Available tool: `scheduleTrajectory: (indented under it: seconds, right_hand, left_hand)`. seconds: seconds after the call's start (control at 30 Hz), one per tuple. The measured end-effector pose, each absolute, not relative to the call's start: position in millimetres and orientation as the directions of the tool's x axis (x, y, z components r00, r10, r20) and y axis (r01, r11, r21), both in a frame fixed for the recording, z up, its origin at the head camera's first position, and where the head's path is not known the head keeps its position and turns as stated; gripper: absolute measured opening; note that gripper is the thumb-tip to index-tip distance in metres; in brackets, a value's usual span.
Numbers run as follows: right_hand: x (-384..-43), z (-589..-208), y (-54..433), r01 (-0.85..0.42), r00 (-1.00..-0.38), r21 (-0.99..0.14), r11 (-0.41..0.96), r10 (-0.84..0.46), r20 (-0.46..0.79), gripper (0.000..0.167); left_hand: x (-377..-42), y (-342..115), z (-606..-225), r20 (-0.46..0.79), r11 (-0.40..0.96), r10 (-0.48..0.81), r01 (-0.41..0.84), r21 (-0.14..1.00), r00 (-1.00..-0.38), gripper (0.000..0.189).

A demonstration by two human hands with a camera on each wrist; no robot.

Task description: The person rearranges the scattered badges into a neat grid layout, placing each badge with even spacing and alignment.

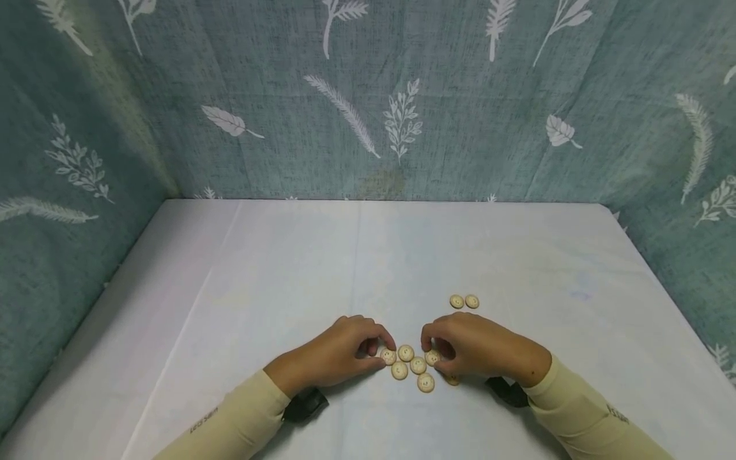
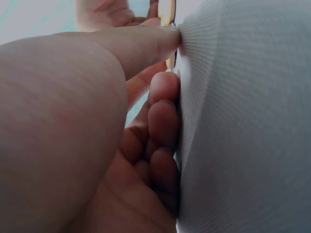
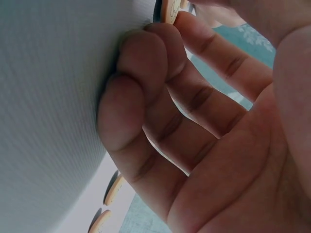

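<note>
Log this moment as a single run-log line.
left hand: pinches leftmost button | right hand: pinches another button | between hands: more buttons | beyond right hand: two buttons on white cloth

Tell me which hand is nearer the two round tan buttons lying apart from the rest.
Right. The right hand is just on the near side of those buttons; the left hand is farther, leftward.

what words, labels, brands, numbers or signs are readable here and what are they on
Left sleeve: small dark lettering, perhaps beginning "LEO", too blurred to be sure
Right sleeve: small dark lettering, too blurred to read
Buttons: faint marks, too small to tell if they are letters
</note>
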State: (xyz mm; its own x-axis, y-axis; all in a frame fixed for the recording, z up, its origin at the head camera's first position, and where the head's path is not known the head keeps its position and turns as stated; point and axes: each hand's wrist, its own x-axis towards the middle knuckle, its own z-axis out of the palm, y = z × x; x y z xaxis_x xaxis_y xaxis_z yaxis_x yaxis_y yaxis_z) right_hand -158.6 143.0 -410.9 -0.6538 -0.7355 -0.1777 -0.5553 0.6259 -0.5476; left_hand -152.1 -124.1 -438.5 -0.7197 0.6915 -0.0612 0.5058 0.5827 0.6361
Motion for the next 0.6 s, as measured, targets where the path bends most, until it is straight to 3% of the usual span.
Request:
scheduleTrajectory:
  seconds: [0.6]
  right_hand:
    - [-159.8, -413.3, 142.9, -0.573, -0.668, -0.509, 0.642, -0.726, -0.164, 0.015]
  left_hand:
    - [-151.3, -125.1, -438.5, -0.049, 0.571, 0.697, 0.511, 0.642, -0.716, 0.02]
